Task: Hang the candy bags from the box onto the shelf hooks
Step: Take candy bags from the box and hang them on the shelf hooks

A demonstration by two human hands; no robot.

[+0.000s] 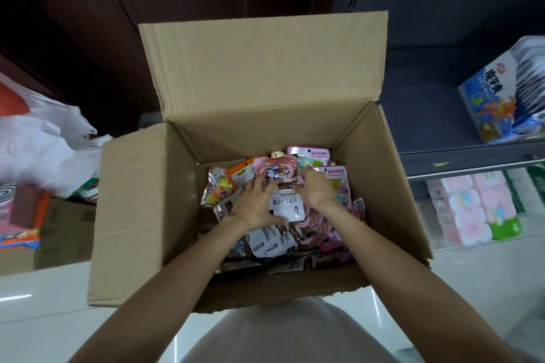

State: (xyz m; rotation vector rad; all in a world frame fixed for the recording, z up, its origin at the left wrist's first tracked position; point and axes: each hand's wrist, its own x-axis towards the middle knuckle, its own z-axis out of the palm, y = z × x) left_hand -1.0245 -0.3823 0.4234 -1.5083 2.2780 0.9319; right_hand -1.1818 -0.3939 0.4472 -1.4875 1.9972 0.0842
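Note:
An open cardboard box (141, 203) stands on the floor in front of me, its flaps spread. Several candy bags fill its bottom. Both my hands are down inside it. My left hand (255, 205) lies with fingers spread on a pink and white candy bag (286, 203) on top of the pile. My right hand (317, 188) grips the right edge of that same bag with curled fingers. Purple-topped candy bags (312, 155) stand at the box's far right. An orange bag (241, 175) lies to the left. No shelf hooks are in view.
A dark metal shelf (460, 156) runs along the right, carrying a blue product box (489, 100); pink packs (472, 209) sit below it. A white plastic bag (44, 141) and another carton (62, 236) stand at the left. The floor is glossy white tile.

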